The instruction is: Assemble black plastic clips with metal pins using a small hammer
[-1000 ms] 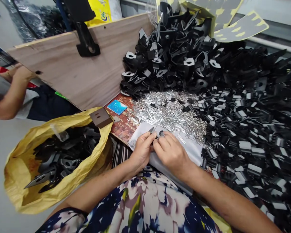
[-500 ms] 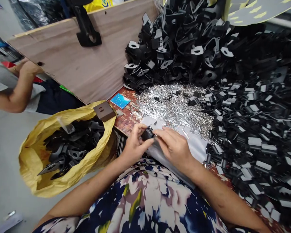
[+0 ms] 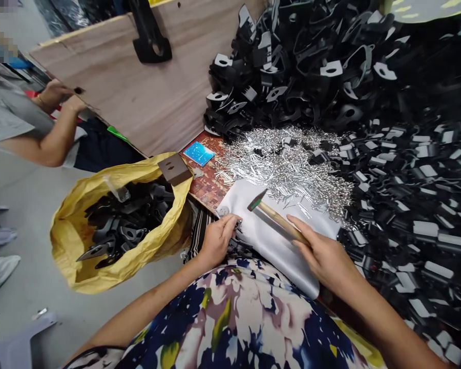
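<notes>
My right hand point(image 3: 326, 253) grips the wooden handle of a small hammer point(image 3: 277, 220). The hammer's dark head, with a green patch, points up and left over a silvery grey sheet point(image 3: 230, 197). Left of it, my left hand point(image 3: 219, 237) is closed in a pinch on a small black part point(image 3: 238, 231), mostly hidden by the fingers. Just beyond the sheet lies a heap of shiny metal pins point(image 3: 284, 164).
Black clip parts point(image 3: 403, 179) are piled high to the right and behind. A yellow sack point(image 3: 63, 256) of black pieces stands at left, with a brown block point(image 3: 174, 169) at its rim. A wooden board point(image 3: 157, 92) separates me from another person's arm point(image 3: 57, 138).
Both hands were together at a black part. Now my right hand has moved right and holds the hammer, while my left hand is lower, nearer my lap. The view has shifted slightly.
</notes>
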Demonstrator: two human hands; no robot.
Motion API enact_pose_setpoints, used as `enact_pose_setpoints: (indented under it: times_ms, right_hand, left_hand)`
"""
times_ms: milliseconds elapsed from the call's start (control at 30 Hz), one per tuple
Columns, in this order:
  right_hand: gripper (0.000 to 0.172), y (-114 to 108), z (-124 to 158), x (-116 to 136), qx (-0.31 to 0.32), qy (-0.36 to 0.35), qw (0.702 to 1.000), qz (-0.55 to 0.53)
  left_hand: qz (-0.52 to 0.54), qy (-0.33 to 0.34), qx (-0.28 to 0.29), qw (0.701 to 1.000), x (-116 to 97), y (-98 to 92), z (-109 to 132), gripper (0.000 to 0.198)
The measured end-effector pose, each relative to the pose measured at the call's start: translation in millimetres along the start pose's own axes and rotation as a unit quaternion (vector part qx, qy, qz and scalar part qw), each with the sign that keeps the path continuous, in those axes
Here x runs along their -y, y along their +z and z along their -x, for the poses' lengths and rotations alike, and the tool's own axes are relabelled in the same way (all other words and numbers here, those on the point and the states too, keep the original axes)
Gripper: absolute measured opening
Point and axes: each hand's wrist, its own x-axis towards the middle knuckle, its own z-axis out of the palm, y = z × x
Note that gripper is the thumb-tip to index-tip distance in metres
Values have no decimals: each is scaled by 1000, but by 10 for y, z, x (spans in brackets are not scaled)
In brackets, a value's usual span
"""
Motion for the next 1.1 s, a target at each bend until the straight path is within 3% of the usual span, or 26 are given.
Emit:
enact_pose_setpoints:
  times_ms: [100, 167, 267, 467, 667, 733, 867, 933, 1000, 1100]
  right_hand:
    - [56, 22, 136, 85, -108, -70, 992, -5]
    - [58, 116, 162, 128, -129, -94, 987, 20]
    - [58, 223, 140, 153, -100, -105, 988, 51]
    - [67, 169, 168, 152, -139, -103, 985, 21]
    - [56, 366, 70, 109, -27, -55, 997, -38]
    - [48, 350, -16, 109, -38, -41, 998, -32]
    - [32, 154, -206, 252, -88, -58, 994, -43]
    - [41, 74, -289, 384, -73, -82, 986, -122]
    - [47, 45, -359, 489, -38, -99, 978, -181]
    - [26, 9, -420, 435, -7, -78, 965, -248]
  left_hand:
    - [-22, 17, -22, 999, -10, -9, 5, 41]
    - [-32, 27, -35, 998, -13, -16, 9, 40]
    - [-41, 29, -45, 998, -1, -14, 10, 38]
    - [-11, 26, -49, 998, 48, -9, -1, 39]
    - [13, 12, -16, 1000, 26, -90, 30, 39]
    - [33, 11, -12, 999, -35, -156, 41, 36]
    - [68, 16, -60, 996, -258, -223, 6, 30]
    - [106, -5, -34, 994, -381, -170, -38, 32]
    - [154, -44, 44, 986, -462, -69, -92, 39]
    - [224, -82, 144, 960, -465, 71, -181, 49]
